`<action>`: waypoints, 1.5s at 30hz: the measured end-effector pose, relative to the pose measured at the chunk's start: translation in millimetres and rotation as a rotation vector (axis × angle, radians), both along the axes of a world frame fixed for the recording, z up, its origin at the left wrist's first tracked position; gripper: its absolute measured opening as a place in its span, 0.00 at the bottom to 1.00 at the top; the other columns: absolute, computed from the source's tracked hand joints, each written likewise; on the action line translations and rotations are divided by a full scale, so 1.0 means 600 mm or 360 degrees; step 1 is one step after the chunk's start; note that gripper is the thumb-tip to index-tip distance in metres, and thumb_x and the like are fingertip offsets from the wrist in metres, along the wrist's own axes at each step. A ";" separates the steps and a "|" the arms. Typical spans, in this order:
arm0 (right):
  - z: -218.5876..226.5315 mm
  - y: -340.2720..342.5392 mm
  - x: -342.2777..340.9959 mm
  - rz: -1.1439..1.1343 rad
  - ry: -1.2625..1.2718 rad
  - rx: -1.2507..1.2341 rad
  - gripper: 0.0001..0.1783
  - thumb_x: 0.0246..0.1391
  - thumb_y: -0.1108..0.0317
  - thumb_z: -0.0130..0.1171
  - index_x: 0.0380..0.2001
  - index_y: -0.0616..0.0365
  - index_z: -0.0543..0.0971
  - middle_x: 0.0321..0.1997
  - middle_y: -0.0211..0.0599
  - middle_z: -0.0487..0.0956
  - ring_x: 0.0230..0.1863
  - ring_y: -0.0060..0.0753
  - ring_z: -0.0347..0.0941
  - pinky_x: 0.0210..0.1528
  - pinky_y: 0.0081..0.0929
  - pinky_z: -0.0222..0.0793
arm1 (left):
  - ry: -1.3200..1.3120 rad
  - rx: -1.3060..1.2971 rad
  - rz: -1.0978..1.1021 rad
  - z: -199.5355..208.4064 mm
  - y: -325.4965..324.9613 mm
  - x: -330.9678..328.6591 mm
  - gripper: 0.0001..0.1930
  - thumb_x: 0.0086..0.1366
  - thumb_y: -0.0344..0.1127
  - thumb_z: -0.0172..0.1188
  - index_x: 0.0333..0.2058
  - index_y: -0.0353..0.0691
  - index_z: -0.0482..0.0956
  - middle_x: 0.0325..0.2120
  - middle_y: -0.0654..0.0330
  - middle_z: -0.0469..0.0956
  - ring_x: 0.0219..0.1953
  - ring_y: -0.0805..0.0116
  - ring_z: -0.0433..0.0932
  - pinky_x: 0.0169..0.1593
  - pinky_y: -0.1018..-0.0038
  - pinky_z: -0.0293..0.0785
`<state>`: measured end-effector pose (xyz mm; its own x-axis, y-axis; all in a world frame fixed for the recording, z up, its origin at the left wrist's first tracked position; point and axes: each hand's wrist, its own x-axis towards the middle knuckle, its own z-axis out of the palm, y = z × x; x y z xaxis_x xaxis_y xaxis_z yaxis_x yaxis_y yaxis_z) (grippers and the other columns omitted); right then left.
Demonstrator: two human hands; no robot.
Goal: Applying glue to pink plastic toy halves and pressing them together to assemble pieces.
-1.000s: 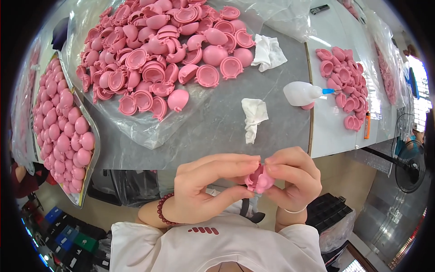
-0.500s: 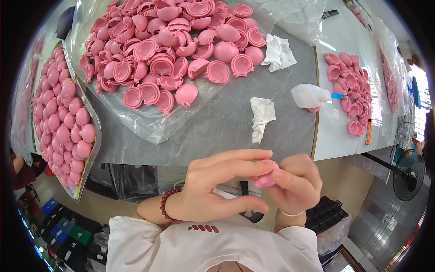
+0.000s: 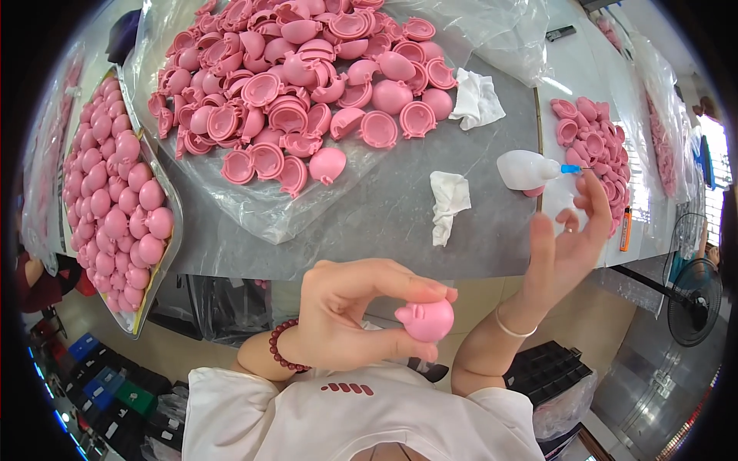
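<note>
Between thumb and fingers, my left hand [image 3: 346,315] pinches a round pink plastic shell [image 3: 429,321] with a small knob facing left, held in front of my chest. My right hand [image 3: 565,242], fingers apart and holding nothing, stretches over the right part of the table. Its fingertips are nearest to a heap of small pink plastic cups [image 3: 592,142] and to the blue tip of a white squeeze bottle [image 3: 526,169]. The bottle lies on its side, with a pink piece partly hidden under it.
A large heap of pink half shells [image 3: 292,77] lies on clear plastic sheeting [image 3: 269,219]. At left stands a tray [image 3: 171,207] of rounded pink shells. Crumpled white tissues [image 3: 450,203], an orange marker [image 3: 626,229] and a black fan [image 3: 696,300] are also around.
My right hand has let go of the pink shell and moved right and away from me, opening toward the cup heap. My left hand keeps the shell, now slightly lower.
</note>
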<state>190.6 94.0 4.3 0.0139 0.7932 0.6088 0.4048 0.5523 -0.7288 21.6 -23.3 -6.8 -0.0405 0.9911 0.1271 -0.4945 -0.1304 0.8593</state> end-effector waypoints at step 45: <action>-0.033 -0.024 0.066 0.0351 0.0410 -0.0556 0.20 0.53 0.65 0.47 0.39 0.75 0.68 0.29 0.47 0.73 0.29 0.24 0.66 0.34 0.18 0.60 | 0.2389 -0.0106 0.1583 0.039 -0.014 -0.168 0.09 0.43 0.24 0.62 0.26 0.38 0.74 0.27 0.60 0.73 0.30 0.67 0.72 0.35 0.76 0.66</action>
<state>230.4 79.6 -15.4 -0.0621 0.9505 0.3044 0.0880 0.3090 -0.9470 -79.4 -32.0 16.5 -0.4609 0.6747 0.5765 0.8627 0.1884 0.4692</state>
